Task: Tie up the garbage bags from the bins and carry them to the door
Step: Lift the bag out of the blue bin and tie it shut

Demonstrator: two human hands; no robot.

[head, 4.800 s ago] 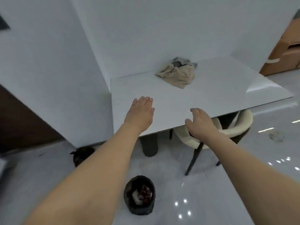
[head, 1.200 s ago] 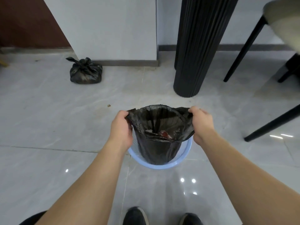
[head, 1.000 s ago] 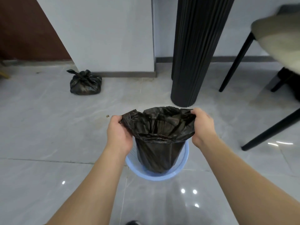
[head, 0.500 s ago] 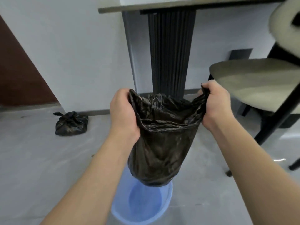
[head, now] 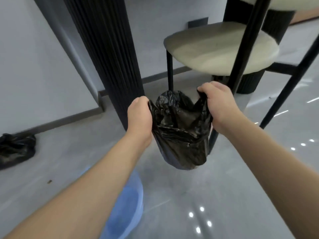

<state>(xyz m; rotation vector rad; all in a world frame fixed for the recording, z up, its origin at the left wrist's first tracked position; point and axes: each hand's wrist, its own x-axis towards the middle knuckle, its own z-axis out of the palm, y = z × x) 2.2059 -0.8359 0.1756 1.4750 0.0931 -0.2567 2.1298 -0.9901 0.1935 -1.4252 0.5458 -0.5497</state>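
Grey floor (head: 224, 195) — bin (head: 127, 209), tied bag (head: 16, 150)

A thin black plastic garbage bag (head: 181, 133), crinkled and glossy, catches light along its folds. A second black bag (head: 16, 150) on the floor shows the same creased plastic sheen, though blur softens it. The blue bin (head: 127, 209) appears to be smooth, slightly translucent plastic. Polished grey floor tiles (head: 224, 195) mirror ceiling lights. The table pedestal (head: 110, 57) is matt black and finely ribbed. The chair seat (head: 221, 47) looks like cream matt upholstery on smooth black legs.
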